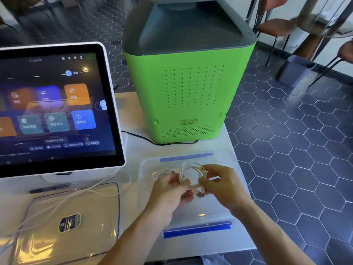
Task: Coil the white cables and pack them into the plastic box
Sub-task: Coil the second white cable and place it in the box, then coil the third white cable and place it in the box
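Nearest, a clear lid [76, 217] flat on the white surface [133, 150], a loose white cable [63, 199] trailing across it. Just beyond, left hand [168, 190] and right hand [221, 185] pinched on opposite sides of a coiled white cable [193, 174], held over the open plastic box [219, 161]. Light, limp, springy by the look of it; best gripped where loops cross, connectors tucked. Farther back, a touchscreen [57, 106] and a green machine [189, 88].

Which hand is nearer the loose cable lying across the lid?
Left. The left hand sits just right of the lid and its loose cable; the right hand is farther right, over the box.
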